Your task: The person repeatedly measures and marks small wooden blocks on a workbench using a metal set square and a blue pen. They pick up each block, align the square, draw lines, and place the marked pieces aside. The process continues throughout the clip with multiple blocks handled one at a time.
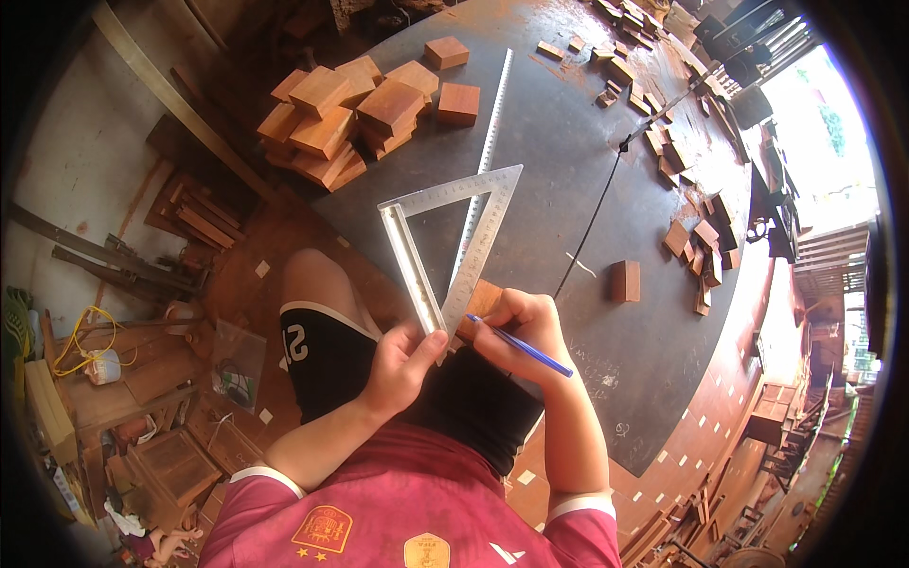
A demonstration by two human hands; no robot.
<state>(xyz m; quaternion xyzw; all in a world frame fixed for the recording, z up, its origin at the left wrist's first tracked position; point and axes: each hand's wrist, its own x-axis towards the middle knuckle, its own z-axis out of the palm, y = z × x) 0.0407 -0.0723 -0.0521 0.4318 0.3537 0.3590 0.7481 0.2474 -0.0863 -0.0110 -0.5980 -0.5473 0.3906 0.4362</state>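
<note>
My left hand [400,367] is closed on the lower corner of a metal triangular square [445,195], its thumb on the thick edge. The square is held up over my lap at the table's near edge. In my right hand [526,331] is a blue pen [538,354], its tip end pointing left toward the square. The same hand grips a small wooden block [486,299], partly hidden by fingers, beside the square's slanted side. Behind the square, a long metal ruler [494,118] lies on the dark table [559,189].
A pile of wooden blocks [322,128] sits on the table's far left, with two loose blocks nearby. One block [625,281] stands alone to the right. Many scattered pieces [705,251] line the right edge. A thin dark cord [594,222] crosses the tabletop.
</note>
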